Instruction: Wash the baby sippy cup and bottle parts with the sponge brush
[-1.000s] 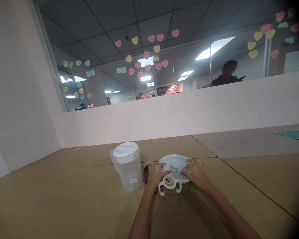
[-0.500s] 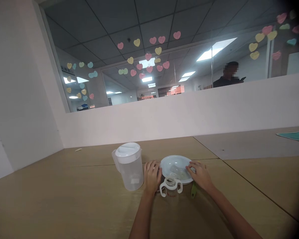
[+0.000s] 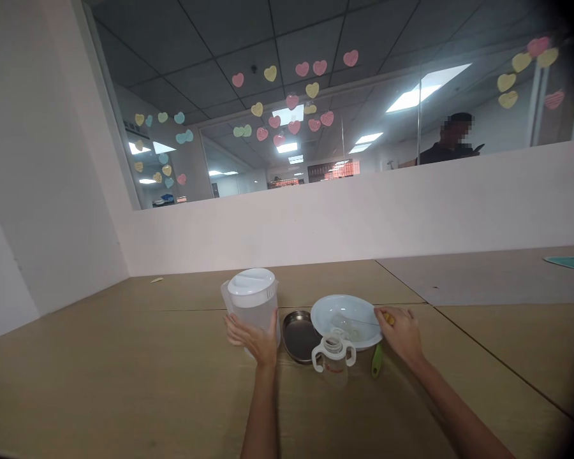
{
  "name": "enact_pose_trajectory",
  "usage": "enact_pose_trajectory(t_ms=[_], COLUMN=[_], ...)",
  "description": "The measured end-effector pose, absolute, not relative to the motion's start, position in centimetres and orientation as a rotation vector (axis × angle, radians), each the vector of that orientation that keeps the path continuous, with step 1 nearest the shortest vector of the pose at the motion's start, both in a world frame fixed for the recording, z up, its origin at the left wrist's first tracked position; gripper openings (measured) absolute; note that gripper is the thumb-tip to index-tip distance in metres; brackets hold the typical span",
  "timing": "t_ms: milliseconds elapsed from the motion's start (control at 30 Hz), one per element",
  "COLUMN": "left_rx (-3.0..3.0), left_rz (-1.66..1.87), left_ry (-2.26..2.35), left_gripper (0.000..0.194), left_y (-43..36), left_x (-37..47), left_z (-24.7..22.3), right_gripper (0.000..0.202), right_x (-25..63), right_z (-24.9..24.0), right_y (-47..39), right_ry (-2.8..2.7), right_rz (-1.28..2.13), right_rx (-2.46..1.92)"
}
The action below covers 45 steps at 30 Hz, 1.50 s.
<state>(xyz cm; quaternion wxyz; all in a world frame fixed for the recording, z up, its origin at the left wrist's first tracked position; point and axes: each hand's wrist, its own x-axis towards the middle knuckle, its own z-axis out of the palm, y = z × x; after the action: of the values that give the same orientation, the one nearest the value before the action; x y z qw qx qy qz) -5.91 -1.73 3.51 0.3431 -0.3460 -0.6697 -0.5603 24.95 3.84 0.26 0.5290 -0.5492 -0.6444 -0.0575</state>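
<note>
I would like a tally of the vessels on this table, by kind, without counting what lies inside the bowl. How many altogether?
Lidded pitcher: 1
White bowl: 1
Dark metal pan: 1
Two-handled bottle: 1
Total: 4

The pitcher [image 3: 252,296] stands upright in the lower middle of the frame, a little left of centre; its body is translucent and whitish, its round white lid is on, and its handle is on the left side. The bowl [image 3: 329,306], pale blue-white, round and shallow, sits right side up in the lower middle, right of centre; a tool [image 3: 389,319] with a yellow end and a thin shaft lies across its right rim, the shaft reaching inward; its far end is unclear.
</note>
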Motion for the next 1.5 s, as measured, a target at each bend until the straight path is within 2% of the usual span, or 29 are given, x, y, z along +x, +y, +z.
enact_pose_trajectory(t_ms=[233,367,667,900,1033,1200,1400,1500], left_rx=[-0.969,-1.036,-1.476,-1.623,-1.650,-1.634,-1.558,-1.557], left_rz=[-1.700,-1.771,-1.358,-1.151,-1.115,-1.193,-1.461,-1.555], left_ry=[-1.751,-1.661,-1.278,-1.193,-1.169,-1.150,-1.229,-1.201], left_gripper=[0.113,0.110,0.091,0.069,0.064,0.071,0.099,0.103], left_y=[-1.0,-1.0,-0.9,-0.6,-0.7,-0.8,-1.4,-1.7], left_x=[-5.7,-5.8,-5.0,-4.6,-4.9,-4.8,-4.1,-4.3], left_z=[3.8,4.1,4.1,3.4,3.3,3.5,4.2,4.3], right_gripper=[0.042,0.040,0.033,0.031,0.030,0.030,0.030,0.030], right_x=[28.2,28.7,28.5,28.3,28.1,27.9,27.9,28.0], right_z=[-0.8,-1.1,-0.4,0.2,0.6,0.9,0.6,0.4], right_y=[4.7,4.7,4.4,4.4,4.0,3.7,4.0,4.2], right_ry=[-1.127,-0.945,-0.746,-0.720,-0.710,-0.713,-0.740,-0.747], right_rz=[0.303,0.299,0.308,0.362,0.384,0.417,0.415,0.416], right_rx=[-1.585,-1.589,-1.478,-1.404,-1.416,-1.446,-1.449,-1.460])
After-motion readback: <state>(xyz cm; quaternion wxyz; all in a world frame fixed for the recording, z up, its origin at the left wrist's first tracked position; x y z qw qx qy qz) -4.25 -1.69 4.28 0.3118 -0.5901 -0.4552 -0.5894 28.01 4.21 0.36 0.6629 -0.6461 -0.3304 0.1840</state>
